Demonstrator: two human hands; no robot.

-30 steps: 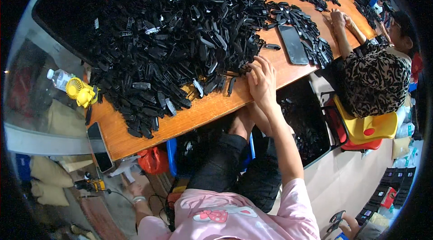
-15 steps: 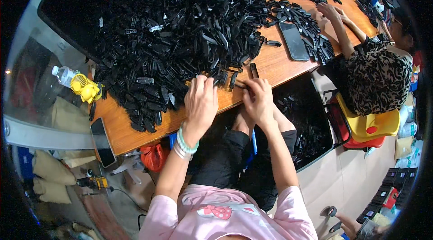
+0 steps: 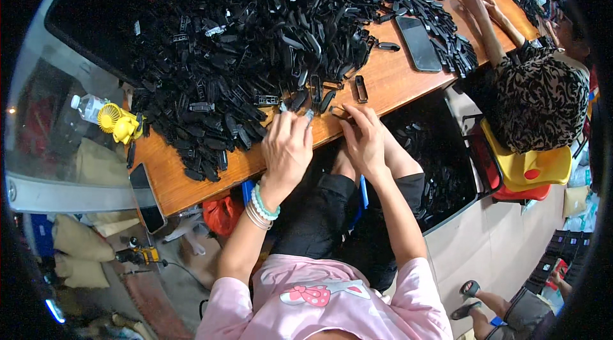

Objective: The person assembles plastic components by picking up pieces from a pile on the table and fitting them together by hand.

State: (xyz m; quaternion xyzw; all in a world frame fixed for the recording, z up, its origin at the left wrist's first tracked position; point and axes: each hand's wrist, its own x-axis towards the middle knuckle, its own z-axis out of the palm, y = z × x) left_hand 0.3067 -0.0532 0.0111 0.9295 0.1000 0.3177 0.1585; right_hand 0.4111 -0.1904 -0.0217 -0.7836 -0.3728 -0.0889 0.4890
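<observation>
My left hand (image 3: 287, 151), with beads and bangles at the wrist, is over the table's front edge. Its fingers are closed, and a small greyish tip shows by the fingertips, too little to name. To its right, my right hand (image 3: 365, 142) pinches a small black plastic piece (image 3: 336, 112) between thumb and forefinger. Just beyond both hands lie a few loose black plastic frames, one an oblong black frame (image 3: 361, 89) by itself. Behind them spreads a big heap of black plastic parts (image 3: 255, 52).
The wooden table (image 3: 172, 183) carries a dark phone (image 3: 418, 44) at right and another phone (image 3: 147, 198) at its left edge, near a yellow fan (image 3: 118, 124) and a bottle (image 3: 89, 107). A black bin of parts (image 3: 440, 174) stands below right. A co-worker sits at right (image 3: 543, 104).
Both hands stay close together, their fingers shifting slightly. The right fingertips now show a small black piece. The co-worker's hands have moved, and another person shows more at lower right.
</observation>
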